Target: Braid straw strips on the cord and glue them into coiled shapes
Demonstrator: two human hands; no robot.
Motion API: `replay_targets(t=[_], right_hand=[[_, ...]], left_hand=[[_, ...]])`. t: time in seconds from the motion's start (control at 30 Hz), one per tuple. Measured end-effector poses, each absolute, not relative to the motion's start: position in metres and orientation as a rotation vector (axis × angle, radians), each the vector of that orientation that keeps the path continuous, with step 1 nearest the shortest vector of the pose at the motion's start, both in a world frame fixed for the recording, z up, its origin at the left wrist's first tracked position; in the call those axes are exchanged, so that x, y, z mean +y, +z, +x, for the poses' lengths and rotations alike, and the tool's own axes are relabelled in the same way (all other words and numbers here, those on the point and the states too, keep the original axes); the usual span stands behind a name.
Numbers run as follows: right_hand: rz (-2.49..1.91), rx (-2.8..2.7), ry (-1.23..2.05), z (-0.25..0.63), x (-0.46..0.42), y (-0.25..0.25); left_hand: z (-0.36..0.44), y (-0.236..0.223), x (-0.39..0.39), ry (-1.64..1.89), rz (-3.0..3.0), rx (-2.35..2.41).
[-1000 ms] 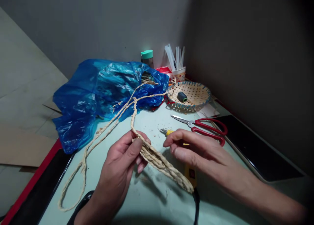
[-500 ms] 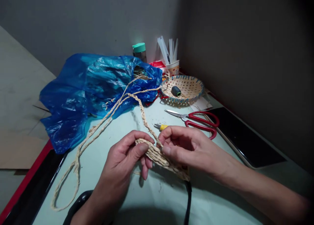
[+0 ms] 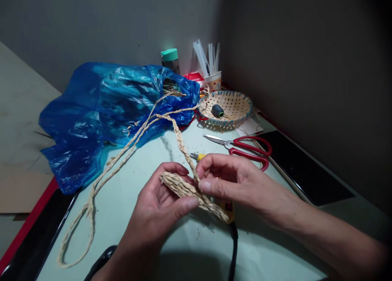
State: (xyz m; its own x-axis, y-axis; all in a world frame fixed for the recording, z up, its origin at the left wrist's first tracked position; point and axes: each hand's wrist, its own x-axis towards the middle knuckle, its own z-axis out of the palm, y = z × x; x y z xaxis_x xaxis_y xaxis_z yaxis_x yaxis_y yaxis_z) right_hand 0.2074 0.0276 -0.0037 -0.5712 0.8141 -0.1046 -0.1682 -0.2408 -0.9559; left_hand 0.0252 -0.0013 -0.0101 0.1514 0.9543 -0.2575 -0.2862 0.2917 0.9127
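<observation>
A flat coil of braided straw cord [image 3: 180,186], its rows lying side by side, is gripped by my left hand [image 3: 167,203], thumb along its near edge. My right hand [image 3: 228,177] pinches the loose straw braid [image 3: 181,143] where it meets the coil. From there the braid runs up and back to the blue bag, and a long loop of the same cord [image 3: 92,207] lies on the table at the left. Partly behind my right hand is a yellow-handled tool [image 3: 229,211] with a metal tip and a black cable [image 3: 234,248].
Red-handled scissors [image 3: 245,145] lie beyond my right hand, near a dark flat panel [image 3: 303,166]. Farther back are a woven basket [image 3: 239,105] with a thread spool [image 3: 217,110], a cup of clear sticks [image 3: 213,81], a green-capped bottle [image 3: 170,58] and a blue plastic bag [image 3: 122,93].
My right hand, earlier apart from the cord, has taken hold of the loose braid. The coil has been turned in my left hand, whose thumb has shifted rightward along it. The view has shifted slightly.
</observation>
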Motion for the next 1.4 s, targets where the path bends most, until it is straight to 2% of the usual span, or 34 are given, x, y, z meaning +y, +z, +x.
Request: replay_targets(t=[0.43, 0.87, 1.2, 1.4], right_hand=[[-0.815, -1.277, 1.904, 0.205, 0.024, 0.0], [-0.994, -1.646, 1.562, 0.202, 0.021, 0.005], [-1.002, -1.468, 1.767, 0.198, 0.022, -0.003], [-0.922, -1.45, 1.739, 0.202, 0.025, 0.001]], left_hand=[[0.032, -0.005, -0.002, 1.143, 0.772, 1.046], [0.029, -0.002, -0.001, 1.212, 0.788, 1.1], [0.029, -0.006, 0.0, 1.149, 0.909, 1.136], [0.023, -0.009, 0.001, 1.156, 0.97, 1.057]])
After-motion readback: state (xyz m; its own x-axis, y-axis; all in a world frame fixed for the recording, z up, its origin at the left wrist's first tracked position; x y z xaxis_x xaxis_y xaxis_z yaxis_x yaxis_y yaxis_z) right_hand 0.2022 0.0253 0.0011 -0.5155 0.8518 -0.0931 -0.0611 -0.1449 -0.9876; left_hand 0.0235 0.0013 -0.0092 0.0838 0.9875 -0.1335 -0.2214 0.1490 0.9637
